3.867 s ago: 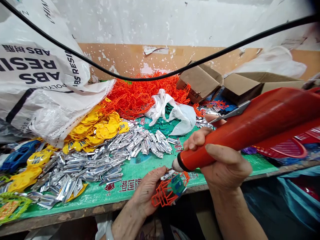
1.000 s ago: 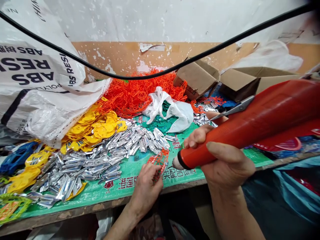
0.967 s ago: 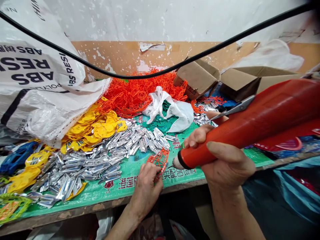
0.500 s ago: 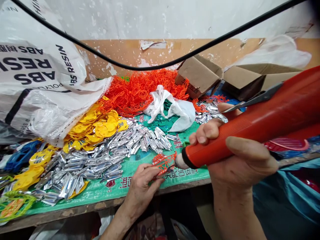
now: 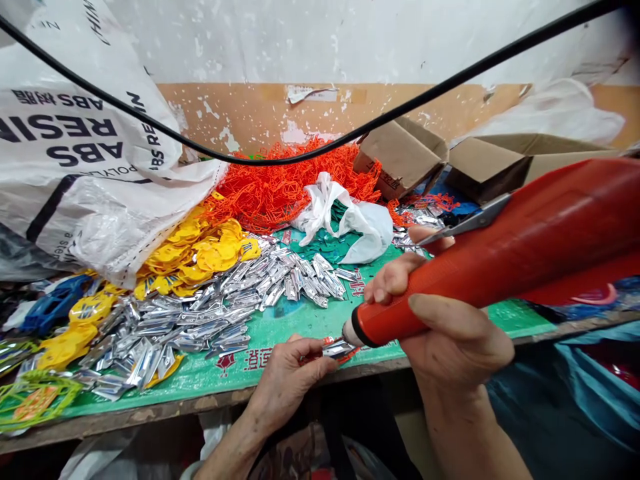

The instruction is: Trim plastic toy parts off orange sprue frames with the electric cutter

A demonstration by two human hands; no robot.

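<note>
My left hand (image 5: pixel 293 373) is closed at the near edge of the table, thumb and fingers pinching a small silver metal strip (image 5: pixel 338 348). Bits of an orange plastic lattice piece (image 5: pixel 349 357) show beneath that strip. My right hand (image 5: pixel 450 333) wraps round a thick red electric screwdriver (image 5: pixel 480 267) with a metal lever (image 5: pixel 467 219) along its top. The screwdriver slants down to the left, and its grey nose (image 5: pixel 349 330) is at the strip. Whether the bit touches a screw is hidden.
Silver strips (image 5: pixel 200 317) lie heaped at the left, with yellow plastic discs (image 5: pixel 215 250) and orange frames (image 5: pixel 280 187) behind. A white bag (image 5: pixel 367 233) with green pieces sits mid-table. Cardboard boxes (image 5: pixel 400 157) stand at the back right. A black cable (image 5: pixel 240 160) sags across the view.
The screwdriver and my right hand have moved left and slightly down. A silver strip now shows on top, where the orange lattice faced up before. My left hand keeps its pinch.
</note>
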